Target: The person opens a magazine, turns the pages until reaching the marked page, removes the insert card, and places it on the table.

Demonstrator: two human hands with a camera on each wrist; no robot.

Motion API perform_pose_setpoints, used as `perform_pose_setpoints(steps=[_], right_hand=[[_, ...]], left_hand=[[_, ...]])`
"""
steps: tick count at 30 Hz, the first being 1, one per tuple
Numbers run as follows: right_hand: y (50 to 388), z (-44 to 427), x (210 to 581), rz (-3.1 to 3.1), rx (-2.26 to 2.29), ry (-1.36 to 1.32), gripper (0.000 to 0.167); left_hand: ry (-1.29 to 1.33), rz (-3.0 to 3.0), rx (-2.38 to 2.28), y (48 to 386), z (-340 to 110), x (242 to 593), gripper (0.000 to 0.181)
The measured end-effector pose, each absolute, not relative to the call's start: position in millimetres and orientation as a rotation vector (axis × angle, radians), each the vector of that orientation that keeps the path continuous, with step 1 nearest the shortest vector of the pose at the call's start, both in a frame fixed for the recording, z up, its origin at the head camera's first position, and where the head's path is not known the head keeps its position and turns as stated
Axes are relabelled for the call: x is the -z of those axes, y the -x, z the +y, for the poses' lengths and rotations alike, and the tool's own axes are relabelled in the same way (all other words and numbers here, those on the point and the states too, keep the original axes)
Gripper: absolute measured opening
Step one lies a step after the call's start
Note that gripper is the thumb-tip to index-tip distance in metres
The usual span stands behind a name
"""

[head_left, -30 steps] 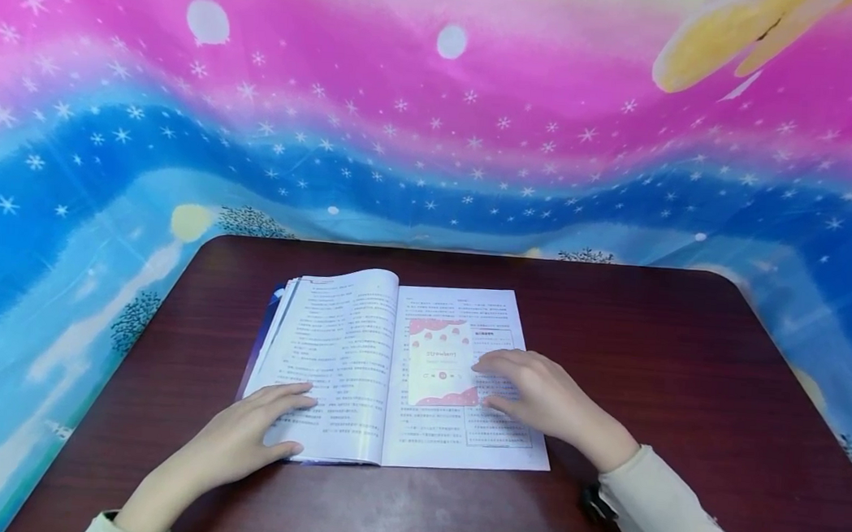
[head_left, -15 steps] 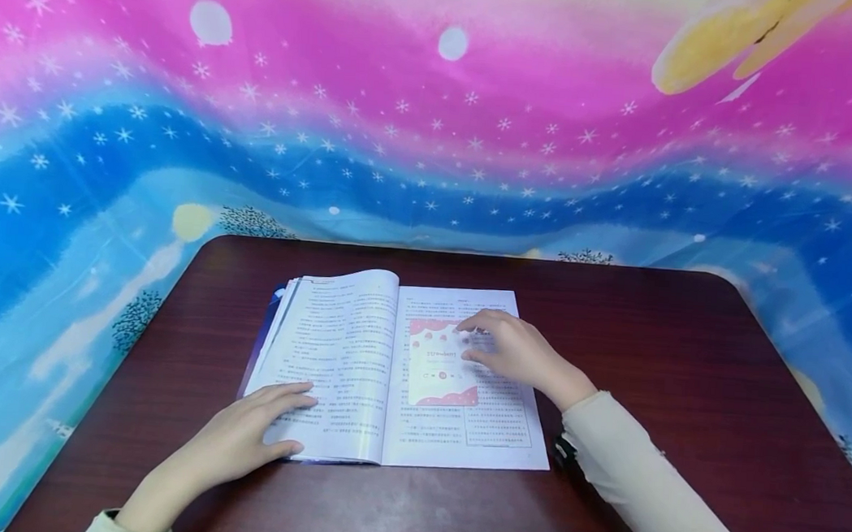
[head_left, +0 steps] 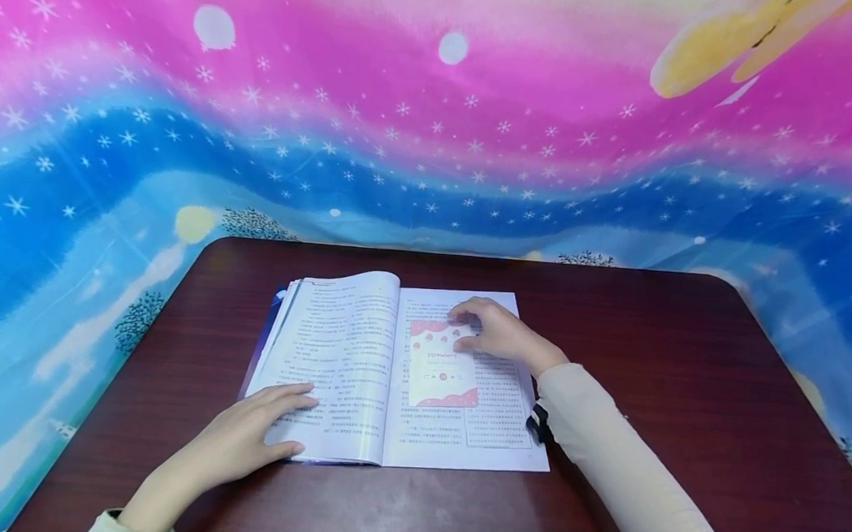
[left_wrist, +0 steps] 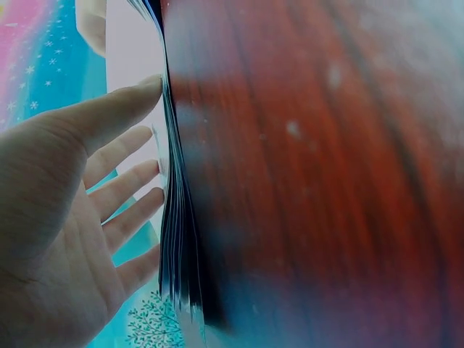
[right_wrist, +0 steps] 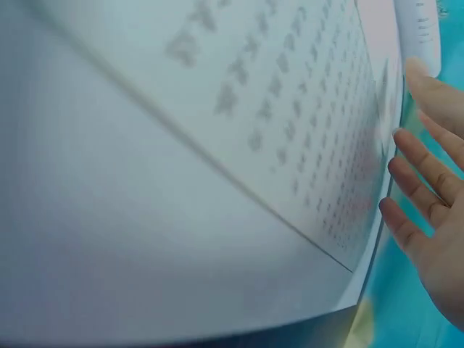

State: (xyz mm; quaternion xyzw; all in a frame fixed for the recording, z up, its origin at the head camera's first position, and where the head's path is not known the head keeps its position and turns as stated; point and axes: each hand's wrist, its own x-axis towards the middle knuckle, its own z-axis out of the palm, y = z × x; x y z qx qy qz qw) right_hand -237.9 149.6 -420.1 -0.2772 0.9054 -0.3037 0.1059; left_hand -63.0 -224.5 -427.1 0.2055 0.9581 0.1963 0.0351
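Observation:
An open book [head_left: 343, 359] lies on the table, its left page bulging up near the spine. On its right page sits a strawberry-patterned card [head_left: 441, 385], white and pink with printed lettering. My left hand [head_left: 251, 426] rests on the lower left corner of the left page, fingers spread; in the left wrist view its fingers [left_wrist: 119, 148] lie along the edge of the stacked pages. Over the card's upper right corner is my right hand [head_left: 499, 329], hiding that corner. Its fingers [right_wrist: 417, 181] look loosely extended in the right wrist view; whether they touch the card is unclear.
The dark reddish-brown table [head_left: 669, 354] has rounded far corners. Behind and beside it hangs a pink and blue patterned cloth [head_left: 378, 92]. A black band [head_left: 537, 423] sits by the right sleeve [head_left: 613, 440].
My right hand has moved up and left, from the card's right edge to its upper right corner. The left hand, book and card stay in place.

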Motion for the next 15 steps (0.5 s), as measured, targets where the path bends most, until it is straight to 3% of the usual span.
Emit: perform_pose_setpoints(steps=[15], right_hand=[[243.0, 139.7, 422.3, 2.684, 0.755, 0.787, 0.058]], left_hand=[[-0.654, 2.96, -0.619, 62.2, -224.4, 425.8, 0.055]])
